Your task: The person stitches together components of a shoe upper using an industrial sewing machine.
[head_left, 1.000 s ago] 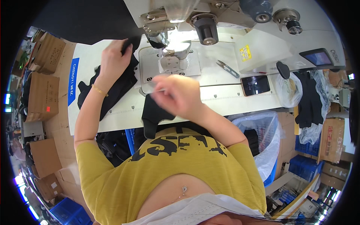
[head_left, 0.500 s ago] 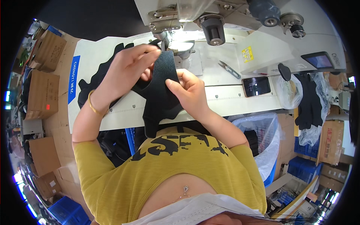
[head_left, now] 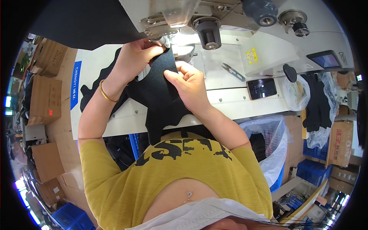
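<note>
A piece of black fabric (head_left: 159,92) with curved edges lies between my hands, its upper end at the presser foot of a white sewing machine (head_left: 268,42). My left hand (head_left: 138,57) pinches the fabric's upper left edge close to the needle area (head_left: 165,41). My right hand (head_left: 188,82) grips the right edge lower down, thumb on top and fingers curled beneath. The cloth's lower end hangs over the table's front edge toward my lap. More black fabric (head_left: 109,82) lies on the table under and beside my left forearm. The tips of my left fingers are partly hidden.
Thread snips (head_left: 233,72) and a phone (head_left: 262,88) lie on the white sewing table (head_left: 234,96), right of my hands. Beyond them stands a clear plastic bag (head_left: 295,92). A plastic-lined blue bin (head_left: 274,153) stands below on the right. Cardboard boxes (head_left: 44,99) are stacked at left.
Both hands have moved slightly up and left, bringing the fabric's upper end closer to the needle area. The fabric now lies more spread out, and its top edge tilts.
</note>
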Demonstrator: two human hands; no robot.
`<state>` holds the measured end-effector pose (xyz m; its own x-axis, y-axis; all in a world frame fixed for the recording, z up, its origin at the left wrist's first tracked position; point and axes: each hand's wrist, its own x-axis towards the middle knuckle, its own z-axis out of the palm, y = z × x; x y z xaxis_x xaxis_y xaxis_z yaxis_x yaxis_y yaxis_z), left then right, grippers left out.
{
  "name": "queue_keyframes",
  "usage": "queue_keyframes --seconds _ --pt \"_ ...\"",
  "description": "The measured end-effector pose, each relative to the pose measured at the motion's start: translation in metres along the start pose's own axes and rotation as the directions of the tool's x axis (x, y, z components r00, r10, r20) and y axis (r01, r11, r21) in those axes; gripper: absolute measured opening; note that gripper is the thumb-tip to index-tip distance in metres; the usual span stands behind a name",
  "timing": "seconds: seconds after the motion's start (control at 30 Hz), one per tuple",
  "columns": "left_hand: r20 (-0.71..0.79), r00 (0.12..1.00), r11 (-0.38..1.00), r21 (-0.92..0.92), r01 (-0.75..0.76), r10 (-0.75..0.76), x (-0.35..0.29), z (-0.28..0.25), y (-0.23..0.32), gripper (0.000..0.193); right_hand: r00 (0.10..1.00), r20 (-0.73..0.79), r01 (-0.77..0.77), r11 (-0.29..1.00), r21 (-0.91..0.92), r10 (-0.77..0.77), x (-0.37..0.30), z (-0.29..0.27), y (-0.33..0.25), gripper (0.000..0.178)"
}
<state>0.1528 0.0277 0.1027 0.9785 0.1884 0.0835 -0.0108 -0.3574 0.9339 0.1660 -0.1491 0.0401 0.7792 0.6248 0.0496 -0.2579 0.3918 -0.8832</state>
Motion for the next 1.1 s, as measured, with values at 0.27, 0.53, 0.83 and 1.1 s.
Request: queue_keyframes --seconds 0.27,0.53,0.83,1.1 --pt "-0.133 0.665 0.51 0.755 -0.412 0.735 -0.038 0.011 -0.008 0.029 0.989 -0.133 0.016 0.938 -0.346 -0.066 -0.029 0.002 -0.021 0.019" --pt "0.245 0.572 0.137 0.829 -0.543 0.783 -0.087 0.029 -0.022 0.039 0.995 -0.034 0.072 0.918 -0.39 -0.093 -0.033 -0.006 -0.022 0.021" --pt "0.221 0.582 0.104 0.875 -0.472 0.783 -0.063 0.02 -0.017 0.046 0.995 -0.004 0.094 0.96 -0.263 -0.099 -0.003 -0.001 -0.018 0.024" --pt "0.241 0.575 0.095 0.866 -0.492 0.781 -0.036 0.0 -0.015 0.045 0.996 -0.006 0.081 0.97 -0.228 -0.084 0.008 -0.003 -0.011 0.023"
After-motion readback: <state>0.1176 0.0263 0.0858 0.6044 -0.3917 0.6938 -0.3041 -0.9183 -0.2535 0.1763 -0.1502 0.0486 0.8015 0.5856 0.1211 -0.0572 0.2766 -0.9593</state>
